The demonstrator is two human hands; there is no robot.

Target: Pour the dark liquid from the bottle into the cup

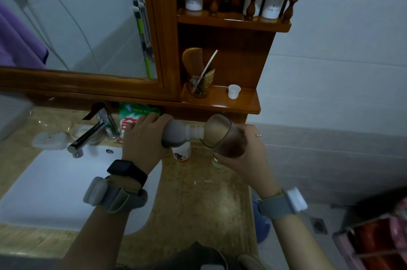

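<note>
My left hand (144, 135) grips a translucent plastic bottle (179, 133) lying almost horizontal, its threaded neck pointing right into the mouth of a clear cup (224, 135). My right hand (246, 155) holds that cup tilted toward the bottle, above the counter. Dark brown liquid sits in the lower part of the cup and low in the bottle's body. Both hands are raised over the marble counter (198, 199) beside the sink.
A white sink (55, 181) and chrome tap (88, 137) lie to the left. A green packet (132, 120) stands behind my left hand. Small containers (181, 155) stand under the bottle. A wooden shelf (220, 102) behind holds a glass with a comb and a small white cup (234, 91).
</note>
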